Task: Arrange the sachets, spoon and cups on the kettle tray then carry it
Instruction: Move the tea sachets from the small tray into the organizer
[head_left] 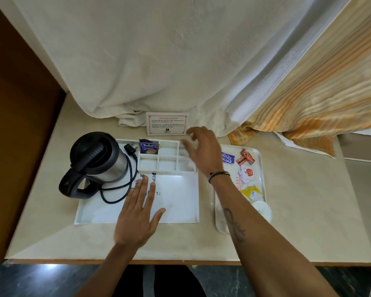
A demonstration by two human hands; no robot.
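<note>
Sachets (246, 168) lie loose on side tray (260, 159); one teabag (148, 147) sits in kettle tray (180, 200) compartments. Left hand (137, 213) flat, fingers spread; right hand (201, 151) open, empty. Best steady tray, pinch sachets singly.

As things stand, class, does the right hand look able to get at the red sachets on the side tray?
Probably yes. The right hand hovers open over the kettle tray's compartments, and the red sachets lie uncovered on the side tray just beside it, with nothing between them.
</note>
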